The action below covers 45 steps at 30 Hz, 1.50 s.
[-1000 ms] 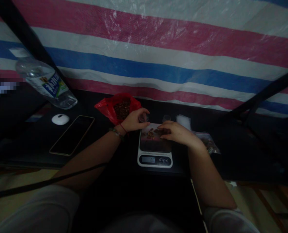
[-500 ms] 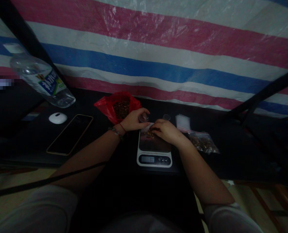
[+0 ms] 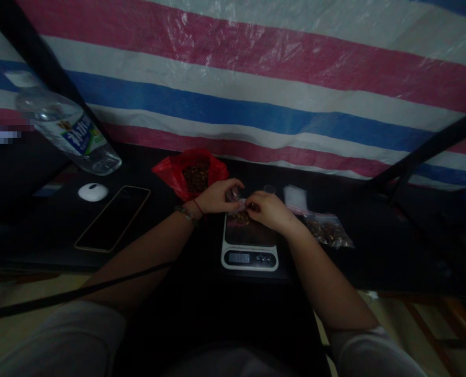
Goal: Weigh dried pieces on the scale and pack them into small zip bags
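My left hand (image 3: 217, 196) is closed around a small clear plastic cup (image 3: 232, 195) above the back left corner of a white kitchen scale (image 3: 250, 260). Small brown pieces (image 3: 241, 217), like seeds or chopped dried bits, lie on the scale's dark platform. With bent fingers pinched over some brown pieces, my right hand (image 3: 270, 210) meets the cup's rim. Its fingertips are partly hidden. The lit display shows a number that I cannot read surely. Behind my left hand, a red plastic bag (image 3: 170, 173) stands open, full of similar brown pieces.
A zip bag of brown pieces (image 3: 329, 230) and small clear bags (image 3: 296, 198) lie to the right. A round clear lid (image 3: 269, 189) is behind my right hand. On the left are a phone (image 3: 114, 217), a white mouse (image 3: 93, 192) and a bottle (image 3: 70, 125).
My right hand has drawn closer to the cup, its fingers more bent. The cup has tilted and dropped slightly toward the platform. The scale's display has changed from about zero to a larger number.
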Motion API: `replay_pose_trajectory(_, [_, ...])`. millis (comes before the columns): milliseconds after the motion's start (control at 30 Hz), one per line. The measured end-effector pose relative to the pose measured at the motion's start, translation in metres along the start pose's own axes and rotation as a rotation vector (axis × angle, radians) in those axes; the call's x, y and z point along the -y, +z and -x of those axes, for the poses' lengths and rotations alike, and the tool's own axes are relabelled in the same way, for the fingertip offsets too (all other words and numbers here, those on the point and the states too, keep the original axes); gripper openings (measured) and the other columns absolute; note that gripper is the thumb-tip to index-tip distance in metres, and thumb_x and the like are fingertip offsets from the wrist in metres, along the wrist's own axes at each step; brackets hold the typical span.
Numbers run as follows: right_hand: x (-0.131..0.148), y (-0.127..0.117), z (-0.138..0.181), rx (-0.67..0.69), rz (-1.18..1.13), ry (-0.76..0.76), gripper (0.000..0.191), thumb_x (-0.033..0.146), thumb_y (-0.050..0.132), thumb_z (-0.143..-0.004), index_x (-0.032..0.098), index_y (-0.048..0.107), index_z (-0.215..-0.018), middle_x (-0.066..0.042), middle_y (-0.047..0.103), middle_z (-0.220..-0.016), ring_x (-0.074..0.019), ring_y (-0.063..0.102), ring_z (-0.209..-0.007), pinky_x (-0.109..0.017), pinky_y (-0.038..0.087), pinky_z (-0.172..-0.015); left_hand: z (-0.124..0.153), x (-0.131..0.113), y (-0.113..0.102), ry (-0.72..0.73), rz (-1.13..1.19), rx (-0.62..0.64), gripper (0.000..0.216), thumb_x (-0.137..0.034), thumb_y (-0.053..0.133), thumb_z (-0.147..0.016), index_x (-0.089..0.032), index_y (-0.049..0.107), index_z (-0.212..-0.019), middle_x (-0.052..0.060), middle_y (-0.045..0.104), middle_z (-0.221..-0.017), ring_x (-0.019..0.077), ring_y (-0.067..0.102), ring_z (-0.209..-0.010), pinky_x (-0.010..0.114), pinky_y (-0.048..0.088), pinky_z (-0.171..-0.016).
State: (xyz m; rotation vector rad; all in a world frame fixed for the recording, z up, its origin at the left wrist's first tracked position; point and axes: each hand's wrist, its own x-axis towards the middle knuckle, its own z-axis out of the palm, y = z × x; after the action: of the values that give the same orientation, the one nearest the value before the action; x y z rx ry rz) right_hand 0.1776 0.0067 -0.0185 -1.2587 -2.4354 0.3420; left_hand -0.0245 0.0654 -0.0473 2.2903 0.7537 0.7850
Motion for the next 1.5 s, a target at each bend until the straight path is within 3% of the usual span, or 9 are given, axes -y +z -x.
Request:
replay_pose_trajectory(200, [0.003, -0.004, -0.001, -0.252, -0.166, -0.007, 0.008, 0.016, 0.059, -0.079, 0.019, 0.065, -0.084, -0.003, 0.063, -0.088, -0.0144, 0.06, -0.074, -0.028, 0.049, -0.069, -0.001, -0.011, 0.002, 0.045, -0.019, 0.041, 0.047, -0.042, 0.071, -0.069, -0.017, 0.057, -0.106, 0.003, 0.063, -0.088, 0.0167, 0.061, -0.077, 0.028, 0.047, -0.067])
replay_pose_trajectory(467, [0.013, 0.015, -0.008, -0.268, -0.156, -0.112, 0.019, 0.018, 0.05, -0.088, 0.022, 0.068, -0.095, -0.006, 0.066, -0.1, -0.0193, 0.06, -0.098, -0.037, 0.048, -0.09, -0.002, -0.016, 0.005, 0.066, 0.006, 0.01, 0.037, -0.037, 0.069, -0.07, -0.017, 0.056, -0.098, 0.003, 0.063, -0.09, 0.0175, 0.061, -0.081, 0.029, 0.048, -0.071])
replay_pose_trajectory(700, [0.005, 0.009, -0.001, -0.372, -0.139, -0.058, 0.02, 0.013, 0.047, -0.085, 0.02, 0.065, -0.092, -0.006, 0.063, -0.092, -0.0192, 0.058, -0.09, -0.035, 0.048, -0.082, -0.003, -0.001, 0.007, -0.006, 0.004, -0.077, 0.045, -0.038, 0.07, -0.069, -0.017, 0.055, -0.105, 0.003, 0.063, -0.088, 0.0169, 0.062, -0.078, 0.028, 0.049, -0.069])
replay_pose_trajectory(833, [0.01, 0.004, 0.004, -0.117, -0.135, -0.129, 0.013, 0.018, 0.058, -0.081, 0.019, 0.064, -0.092, -0.005, 0.063, -0.092, -0.0191, 0.058, -0.09, -0.035, 0.047, -0.084, -0.006, 0.008, 0.005, -0.123, -0.087, -0.289, 0.042, -0.039, 0.068, -0.071, -0.016, 0.057, -0.104, 0.004, 0.063, -0.089, 0.0182, 0.062, -0.081, 0.031, 0.049, -0.074])
replay_pose_trajectory(933, [0.02, 0.005, 0.005, 0.083, -0.091, -0.193, 0.035, 0.032, 0.07, -0.075, 0.02, 0.063, -0.107, -0.007, 0.062, -0.108, -0.0233, 0.053, -0.106, -0.04, 0.044, -0.092, -0.007, 0.011, 0.004, -0.183, -0.116, -0.353, 0.041, -0.041, 0.067, -0.072, -0.016, 0.058, -0.104, 0.004, 0.064, -0.091, 0.0189, 0.062, -0.085, 0.032, 0.049, -0.078])
replay_pose_trajectory(1000, [0.025, 0.007, 0.004, 0.144, -0.061, -0.217, 0.039, 0.033, 0.071, -0.075, 0.02, 0.063, -0.111, -0.008, 0.062, -0.111, -0.0239, 0.052, -0.109, -0.041, 0.043, -0.094, -0.007, 0.012, 0.004, -0.193, -0.119, -0.345, 0.041, -0.041, 0.067, -0.072, -0.016, 0.058, -0.104, 0.004, 0.064, -0.091, 0.0183, 0.062, -0.084, 0.031, 0.049, -0.078])
replay_pose_trajectory(1133, [0.024, 0.012, 0.001, 0.153, -0.027, -0.241, 0.022, 0.02, 0.062, -0.082, 0.02, 0.067, -0.103, -0.007, 0.064, -0.105, -0.0203, 0.056, -0.102, -0.039, 0.042, -0.095, -0.006, 0.011, 0.005, -0.177, -0.12, -0.323, 0.043, -0.041, 0.068, -0.072, -0.016, 0.057, -0.105, 0.003, 0.064, -0.087, 0.0173, 0.062, -0.079, 0.031, 0.049, -0.075])
replay_pose_trajectory(1267, [0.013, 0.012, 0.002, 0.131, 0.007, -0.215, 0.018, 0.013, 0.055, -0.085, 0.019, 0.069, -0.096, -0.006, 0.065, -0.099, -0.0186, 0.058, -0.098, -0.036, 0.044, -0.091, -0.007, 0.011, 0.005, -0.163, -0.114, -0.318, 0.041, -0.041, 0.067, -0.072, -0.016, 0.058, -0.103, 0.003, 0.064, -0.088, 0.0177, 0.062, -0.08, 0.031, 0.049, -0.075])
replay_pose_trajectory(1500, [0.004, 0.002, 0.008, 0.152, -0.062, -0.199, 0.016, 0.022, 0.059, -0.085, 0.017, 0.069, -0.097, -0.008, 0.066, -0.099, -0.0185, 0.059, -0.096, -0.036, 0.045, -0.091, -0.007, 0.011, 0.005, -0.164, -0.108, -0.3, 0.04, -0.04, 0.067, -0.072, -0.016, 0.059, -0.103, 0.003, 0.064, -0.087, 0.0172, 0.062, -0.078, 0.03, 0.049, -0.073])
